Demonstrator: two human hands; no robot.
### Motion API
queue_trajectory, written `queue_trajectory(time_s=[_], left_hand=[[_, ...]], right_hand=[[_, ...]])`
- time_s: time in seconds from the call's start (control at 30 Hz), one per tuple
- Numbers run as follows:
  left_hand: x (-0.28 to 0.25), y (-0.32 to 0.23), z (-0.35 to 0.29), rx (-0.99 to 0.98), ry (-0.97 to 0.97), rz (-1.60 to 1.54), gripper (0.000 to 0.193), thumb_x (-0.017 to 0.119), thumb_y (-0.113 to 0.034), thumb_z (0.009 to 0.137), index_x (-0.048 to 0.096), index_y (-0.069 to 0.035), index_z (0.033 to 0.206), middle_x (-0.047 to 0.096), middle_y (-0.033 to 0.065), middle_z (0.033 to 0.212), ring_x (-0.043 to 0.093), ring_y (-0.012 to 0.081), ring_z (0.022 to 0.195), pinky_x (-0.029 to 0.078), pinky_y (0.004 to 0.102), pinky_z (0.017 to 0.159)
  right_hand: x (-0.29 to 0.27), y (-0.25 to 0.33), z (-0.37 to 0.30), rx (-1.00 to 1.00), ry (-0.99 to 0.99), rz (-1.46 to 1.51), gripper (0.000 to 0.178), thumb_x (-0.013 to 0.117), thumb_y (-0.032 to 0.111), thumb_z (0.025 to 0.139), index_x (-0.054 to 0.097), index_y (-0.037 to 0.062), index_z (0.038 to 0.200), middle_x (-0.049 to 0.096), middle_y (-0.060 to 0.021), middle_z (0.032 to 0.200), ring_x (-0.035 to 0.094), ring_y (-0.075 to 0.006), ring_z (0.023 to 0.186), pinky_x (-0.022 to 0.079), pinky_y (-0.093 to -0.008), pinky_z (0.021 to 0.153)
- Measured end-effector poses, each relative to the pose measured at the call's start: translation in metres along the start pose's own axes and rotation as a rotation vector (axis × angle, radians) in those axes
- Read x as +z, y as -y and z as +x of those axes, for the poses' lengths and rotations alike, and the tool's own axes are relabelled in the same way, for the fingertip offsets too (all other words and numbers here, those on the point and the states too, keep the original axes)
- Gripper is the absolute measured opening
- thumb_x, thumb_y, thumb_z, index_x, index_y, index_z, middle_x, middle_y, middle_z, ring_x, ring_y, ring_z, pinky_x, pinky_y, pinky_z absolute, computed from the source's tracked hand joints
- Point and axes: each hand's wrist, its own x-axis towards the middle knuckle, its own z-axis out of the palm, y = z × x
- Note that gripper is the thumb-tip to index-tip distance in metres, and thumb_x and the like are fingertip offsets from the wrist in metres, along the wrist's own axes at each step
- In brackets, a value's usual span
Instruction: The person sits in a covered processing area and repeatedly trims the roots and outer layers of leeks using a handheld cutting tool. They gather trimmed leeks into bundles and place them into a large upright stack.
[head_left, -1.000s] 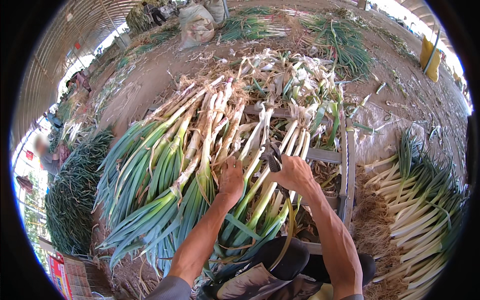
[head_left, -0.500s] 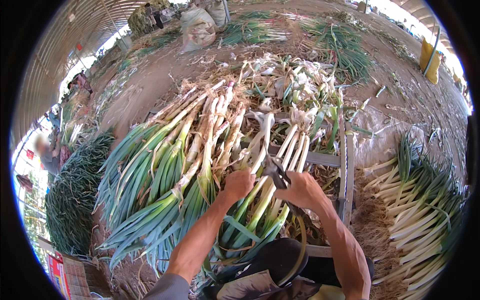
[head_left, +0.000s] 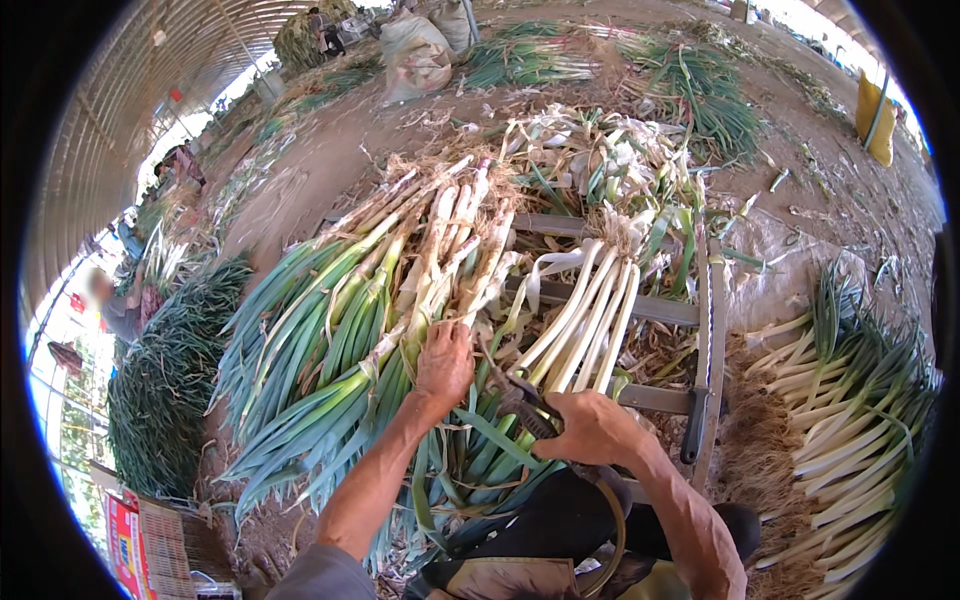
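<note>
My left hand (head_left: 445, 362) is closed round a stalk at the right side of a pile of unpeeled green onions (head_left: 360, 270), their roots pointing away from me and their green leaves toward me. The fingertips are partly hidden among the stalks. In my right hand (head_left: 592, 428) is a dark air blow gun (head_left: 525, 405) with a thin nozzle pointing up and left. A tan hose (head_left: 612, 525) curves down from it. Just beyond the gun, several peeled white green onions (head_left: 585, 310) lie side by side across a metal frame, roots away from me.
A metal rack (head_left: 710, 340) supports the onions, with a black-handled tool (head_left: 693, 425) at its right bar. Peeled skins (head_left: 600, 150) heap behind. A row of clean green onions (head_left: 830, 430) lies right, a leafy bundle (head_left: 170, 380) left. Farther off stand sacks (head_left: 415, 60) and a person (head_left: 120, 310).
My left hand has left the peeled onions and moved left onto the unpeeled pile. My right hand has lowered the air gun toward me. The view has shifted slightly.
</note>
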Motion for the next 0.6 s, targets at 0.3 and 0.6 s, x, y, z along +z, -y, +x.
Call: queue_trajectory(time_s=[0.3,0.6], left_hand=[[0.016,0.006,0.03,-0.002,0.298,0.346,0.05,0.071,-0.008,0.075,0.054,0.014,0.116,0.062,0.0277,0.113,0.058,0.0362,0.107,0.054,0.0441,0.08],[0.023,-0.043,0.044,-0.082,0.368,0.062,0.028,0.067,-0.007,0.085,0.056,0.002,0.11,0.065,0.0203,0.102,0.064,0.0261,0.088,0.054,0.0421,0.068]], right_hand=[[0.004,0.013,0.004,0.063,-0.082,-0.098,0.052,0.077,0.039,0.069,0.063,-0.0074,0.09,0.063,-0.0234,0.065,0.066,-0.0412,0.066,0.052,-0.0479,0.066],[-0.011,0.017,-0.014,0.191,-0.088,-0.062,0.053,0.076,0.039,0.069,0.066,-0.0059,0.095,0.065,-0.0231,0.069,0.067,-0.0393,0.067,0.053,-0.0466,0.068]])
